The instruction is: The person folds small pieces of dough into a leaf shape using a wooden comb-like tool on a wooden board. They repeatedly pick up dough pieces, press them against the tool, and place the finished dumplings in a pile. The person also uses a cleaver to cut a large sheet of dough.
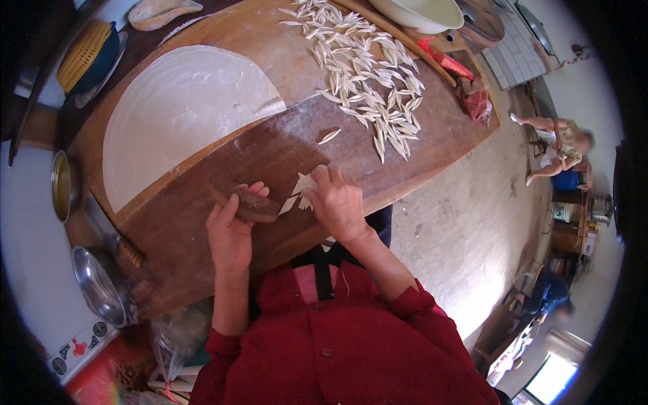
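Observation:
My left hand (230,235) holds a dark comb-like tool (255,204) with fine teeth, thumb on one side and fingers behind it. Just right of it, my right hand (340,202) has its fingers curled down onto a small heap of flat, pale cut dough pieces (304,183). Whether a piece is pinched in the fingertips is hidden. One shaped dough piece (329,136), pointed at both ends, lies alone beyond my hands. Farther off, many similar shaped pieces (374,83) are spread over the wooden board (197,174).
A large rolled dough sheet (187,119), cut straight on its near side, covers the board's far left. At the left edge are a cleaver (104,215) and a metal bowl (98,286). A rolling pin (400,38) lies far right, near a red package (453,66). A person sits to the right.

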Demonstrator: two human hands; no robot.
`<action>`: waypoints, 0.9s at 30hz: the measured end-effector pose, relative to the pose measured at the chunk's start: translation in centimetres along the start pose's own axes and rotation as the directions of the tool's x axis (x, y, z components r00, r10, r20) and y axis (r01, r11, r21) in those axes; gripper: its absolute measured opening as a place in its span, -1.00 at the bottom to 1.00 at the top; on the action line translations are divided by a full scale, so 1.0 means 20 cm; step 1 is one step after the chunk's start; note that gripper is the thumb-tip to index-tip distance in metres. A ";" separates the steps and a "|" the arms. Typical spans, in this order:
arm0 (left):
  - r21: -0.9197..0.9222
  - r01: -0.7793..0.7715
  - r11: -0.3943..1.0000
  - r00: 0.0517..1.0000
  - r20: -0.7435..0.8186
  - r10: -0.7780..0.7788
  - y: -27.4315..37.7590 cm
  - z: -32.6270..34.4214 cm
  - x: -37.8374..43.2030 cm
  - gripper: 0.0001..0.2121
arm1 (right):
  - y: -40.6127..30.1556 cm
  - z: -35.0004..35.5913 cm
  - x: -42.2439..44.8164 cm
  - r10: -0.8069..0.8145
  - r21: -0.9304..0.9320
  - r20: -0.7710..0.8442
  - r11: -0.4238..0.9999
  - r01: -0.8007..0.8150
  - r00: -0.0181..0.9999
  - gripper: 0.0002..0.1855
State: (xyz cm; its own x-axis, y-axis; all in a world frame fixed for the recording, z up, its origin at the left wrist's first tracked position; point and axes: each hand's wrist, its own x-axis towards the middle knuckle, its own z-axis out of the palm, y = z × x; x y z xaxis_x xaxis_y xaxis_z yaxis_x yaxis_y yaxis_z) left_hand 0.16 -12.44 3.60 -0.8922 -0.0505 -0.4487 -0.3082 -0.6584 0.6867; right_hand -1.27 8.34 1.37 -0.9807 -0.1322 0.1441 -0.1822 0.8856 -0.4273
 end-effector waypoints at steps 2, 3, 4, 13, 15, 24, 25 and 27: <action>0.007 0.000 1.000 1.000 0.017 0.000 -0.01 0.04 0.00 -0.73 | 0.00 0.01 -0.01 0.013 -0.014 0.012 1.000 -0.013 1.000 -0.71; 0.010 -0.001 1.000 1.000 0.025 0.001 -0.01 0.06 0.00 -0.74 | 0.00 0.01 -0.01 0.038 -0.005 0.017 0.999 -0.038 0.999 -0.73; 0.005 0.011 1.000 0.999 0.038 -0.011 -0.02 0.07 0.00 -0.74 | -0.01 0.00 -0.01 0.063 0.004 0.023 0.998 -0.063 0.998 -0.75; 0.003 0.091 0.996 0.984 0.154 -0.091 -0.15 0.17 0.03 -0.76 | 0.14 -0.02 -0.01 0.282 0.620 0.013 0.751 -0.229 0.959 -0.86; 0.018 0.098 0.995 0.978 0.181 -0.100 -0.18 0.18 0.03 -0.76 | 0.18 -0.04 -0.02 0.320 0.755 0.105 0.590 -0.285 0.941 -0.89; 0.064 0.235 0.970 0.947 0.210 -0.243 -0.22 0.27 0.03 -0.72 | 0.13 -0.29 0.02 0.026 0.808 0.262 0.541 -0.233 0.965 -0.91; 0.036 0.255 0.966 0.942 0.218 -0.257 -0.24 0.26 0.03 -0.71 | 0.12 -0.27 0.02 0.000 0.768 0.198 0.621 -0.155 0.980 -0.90; -0.021 0.294 0.956 0.931 0.231 -0.282 -0.26 0.25 0.03 -0.69 | 0.09 -0.22 0.03 -0.073 0.654 0.078 0.756 0.004 0.994 -0.86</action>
State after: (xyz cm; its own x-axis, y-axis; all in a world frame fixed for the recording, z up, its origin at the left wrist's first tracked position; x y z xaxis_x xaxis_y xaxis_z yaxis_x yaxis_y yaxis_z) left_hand -0.42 -5.21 2.58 -0.8203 0.3116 -0.4796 -0.5500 -0.6596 0.5123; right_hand -1.85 11.79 4.60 -0.9674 -0.2304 0.1047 -0.1881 0.3781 -0.9065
